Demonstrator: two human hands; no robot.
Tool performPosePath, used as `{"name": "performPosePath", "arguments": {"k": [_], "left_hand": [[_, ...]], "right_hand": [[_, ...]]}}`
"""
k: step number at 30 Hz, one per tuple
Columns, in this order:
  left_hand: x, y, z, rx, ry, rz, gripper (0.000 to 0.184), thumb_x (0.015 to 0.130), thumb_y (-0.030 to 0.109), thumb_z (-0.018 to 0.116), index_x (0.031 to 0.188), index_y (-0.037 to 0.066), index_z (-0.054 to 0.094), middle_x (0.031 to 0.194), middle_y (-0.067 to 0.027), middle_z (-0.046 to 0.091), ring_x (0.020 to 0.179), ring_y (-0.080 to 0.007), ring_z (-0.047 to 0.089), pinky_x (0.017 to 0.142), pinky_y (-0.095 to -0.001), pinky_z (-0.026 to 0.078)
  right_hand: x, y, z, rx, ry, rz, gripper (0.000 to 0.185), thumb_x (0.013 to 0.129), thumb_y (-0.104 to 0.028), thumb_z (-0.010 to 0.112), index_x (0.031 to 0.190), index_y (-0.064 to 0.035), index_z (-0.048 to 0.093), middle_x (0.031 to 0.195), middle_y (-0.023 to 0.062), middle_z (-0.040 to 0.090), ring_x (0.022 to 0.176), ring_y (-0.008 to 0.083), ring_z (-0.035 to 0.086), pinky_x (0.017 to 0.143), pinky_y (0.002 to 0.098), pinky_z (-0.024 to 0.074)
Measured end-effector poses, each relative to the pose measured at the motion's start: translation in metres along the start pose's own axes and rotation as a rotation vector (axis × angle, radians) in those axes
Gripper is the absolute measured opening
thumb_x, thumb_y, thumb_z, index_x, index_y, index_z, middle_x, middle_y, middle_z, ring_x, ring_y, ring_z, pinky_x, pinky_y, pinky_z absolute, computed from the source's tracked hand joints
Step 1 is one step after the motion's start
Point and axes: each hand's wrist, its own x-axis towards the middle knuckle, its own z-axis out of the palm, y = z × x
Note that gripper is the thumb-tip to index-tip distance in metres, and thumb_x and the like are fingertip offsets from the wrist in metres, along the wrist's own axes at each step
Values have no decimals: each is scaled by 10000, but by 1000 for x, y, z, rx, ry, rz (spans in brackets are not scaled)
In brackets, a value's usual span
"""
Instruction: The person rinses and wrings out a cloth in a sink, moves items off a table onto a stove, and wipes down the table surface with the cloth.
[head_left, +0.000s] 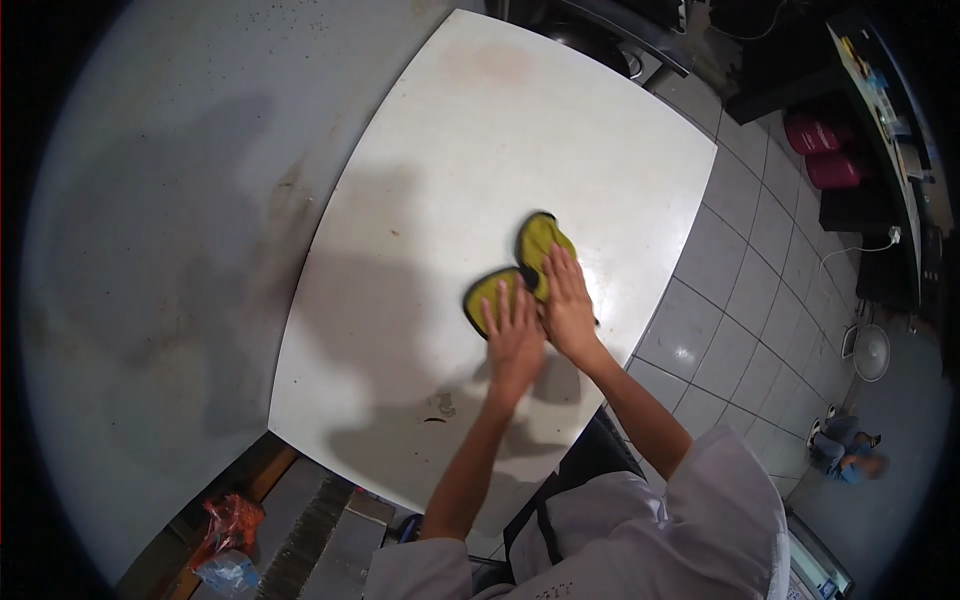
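A yellow-green cloth-like item with black edging [541, 238] lies on the white tabletop [470, 140]. It has two rounded lobes that meet at a dark middle; its exact kind I cannot make out. On the lower left lobe my left hand [515, 340] rests, fingers stretched out and spread. My right hand [568, 305] lies flat across the upper lobe and its edge, its fingers extended. Both hands press from above rather than wrap around it, and they hide part of the item. Small dark marks [435, 419] show on the tabletop near my left forearm.
A grey wall [170, 200] runs along the table's left side. Tiled floor [740, 290] lies to the right, with a person in blue [850, 455] farther off. Magenta containers [833, 170] stand at upper right. Orange and clear plastic bags [233, 525] are at lower left.
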Motion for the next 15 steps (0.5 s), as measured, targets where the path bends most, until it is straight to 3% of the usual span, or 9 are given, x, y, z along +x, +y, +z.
{"name": "performPosePath", "arguments": {"k": [2, 4, 7, 15], "left_hand": [[-31, 31, 10, -40, -12, 61, 519, 942, 252, 478, 1382, -24, 461, 1561, -153, 286, 1469, -362, 185, 1171, -594, 73], [-60, 52, 14, -268, -42, 119, 476, 930, 229, 486, 1321, -42, 489, 1528, -197, 323, 1450, -397, 207, 1143, -642, 93], [-85, 66, 23, -300, 7, 179, 495, 910, 233, 511, 1323, -38, 483, 1522, -179, 336, 1446, -373, 231, 1140, -633, 119], [-28, 48, 3, -277, 30, 151, 551, 928, 231, 469, 1406, -37, 409, 1541, -158, 311, 1449, -325, 240, 1159, -555, 154]], "right_hand": [[-48, 15, -14, -30, -35, 47, 714, 745, -105, 721, 1360, 99, 419, 1470, 268, 366, 1374, 419, 346, 1144, 477, 301], [-89, 20, -30, -83, -50, 54, 707, 749, -104, 718, 1355, 104, 420, 1470, 272, 360, 1372, 427, 345, 1132, 487, 318], [-124, 24, -39, -126, -47, 44, 702, 753, -116, 717, 1346, 115, 420, 1463, 287, 357, 1371, 440, 339, 1121, 498, 333], [-51, 33, -23, -58, 31, 128, 714, 767, -81, 635, 1398, 110, 360, 1491, 294, 313, 1396, 452, 287, 1158, 511, 252]]}}
